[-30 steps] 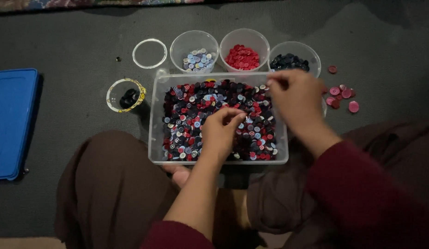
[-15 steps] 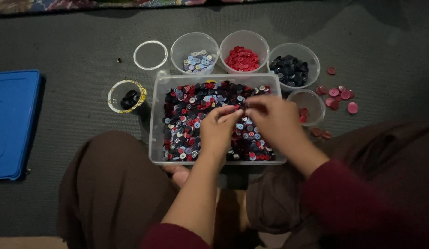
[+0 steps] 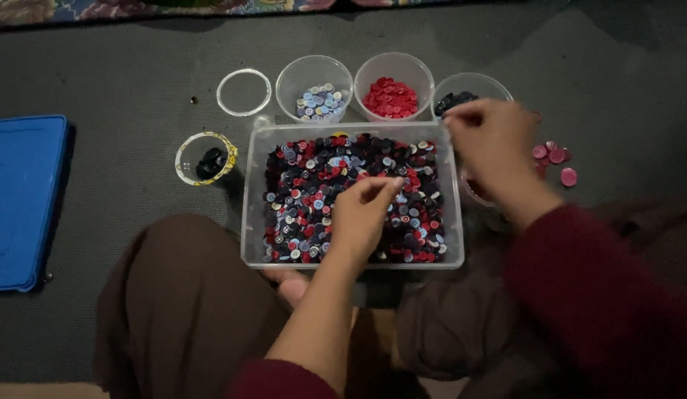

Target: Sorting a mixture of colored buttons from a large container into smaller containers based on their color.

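While its fingertips (image 3: pixel 391 185) pinch together over the buttons (image 3: pixel 321 185), the left hand (image 3: pixel 362 218) hangs low in the middle of the bin (image 3: pixel 254 199); whether a button sits between thumb and forefinger cannot be told. The right hand (image 3: pixel 491 151) is raised over the bin's far right corner, its fingers (image 3: pixel 461 117) curled and drawn close as if pinching, just in front of a cup (image 3: pixel 491 85) of dark buttons; any button in that grip is too small to make out.

Small and round, the buttons are a thick mixed heap of red, dark navy, pale blue and white that fills the clear rectangular bin, which rests on the floor against the person's knees.

Beyond the bin stand two more clear cups in a row: one (image 3: pixel 314 89) with pale blue and white buttons, one (image 3: pixel 393 85) with red ones. An empty clear ring (image 3: pixel 244 74) lies to their left, and a yellow-rimmed cup (image 3: pixel 205 158) with a few black pieces sits beside the bin's left wall. Several pink buttons (image 3: pixel 558 159) lie loose on the dark floor to the right. A blue lid (image 3: pixel 22 199) lies at the far left.
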